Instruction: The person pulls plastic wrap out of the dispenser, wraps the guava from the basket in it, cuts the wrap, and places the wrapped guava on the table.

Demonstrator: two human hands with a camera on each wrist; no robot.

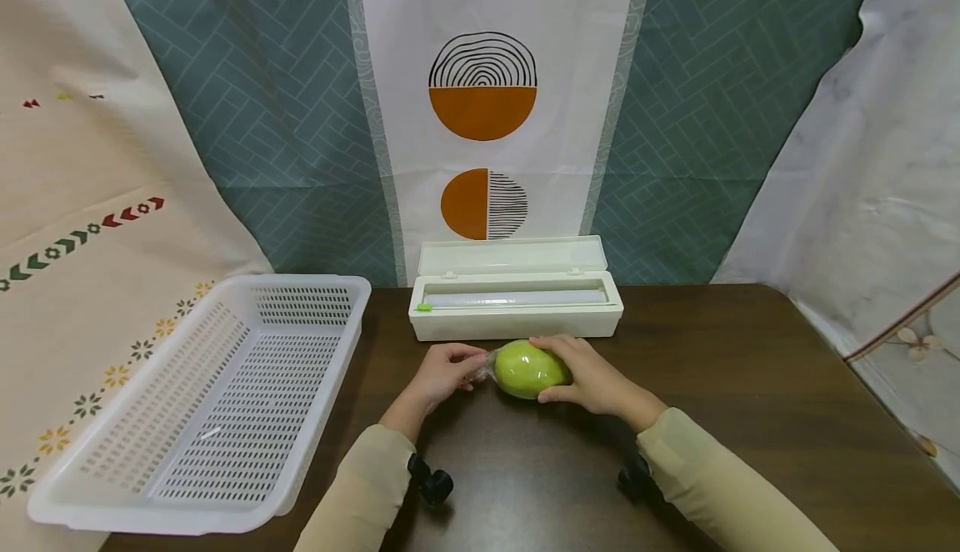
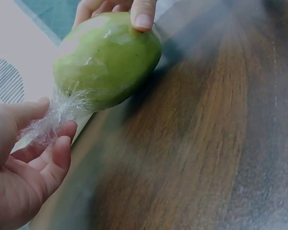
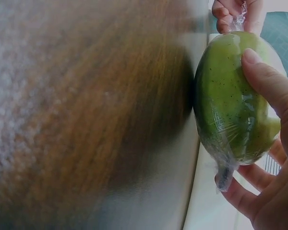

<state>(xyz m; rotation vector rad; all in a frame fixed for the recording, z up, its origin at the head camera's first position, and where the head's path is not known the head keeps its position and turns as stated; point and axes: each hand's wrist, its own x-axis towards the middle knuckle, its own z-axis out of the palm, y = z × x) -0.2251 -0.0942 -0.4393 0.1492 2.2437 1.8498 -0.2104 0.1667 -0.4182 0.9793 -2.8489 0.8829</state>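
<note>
A green mango [image 1: 529, 369] lies sideways over the table, wrapped in clear plastic film that shines on its skin. My right hand [image 1: 591, 375] grips its right end, thumb on the near side and fingers over the top. At the left end, the gathered plastic wrap [image 2: 55, 117] is pinched by my left hand [image 1: 444, 375] between thumb and fingers. In the right wrist view a second twisted tail of film [image 3: 225, 176] sticks out beside the fingers of the right hand. Just behind the mango, a white cling film dispenser [image 1: 517, 323] stands with its lid up and a film roll inside.
A white perforated plastic basket [image 1: 300, 444] stands at the left of the dark wooden table [image 1: 750, 385]. Patterned cloths [image 1: 300, 118] hang behind and at both sides. Each forearm wears a black wrist device [image 1: 435, 485].
</note>
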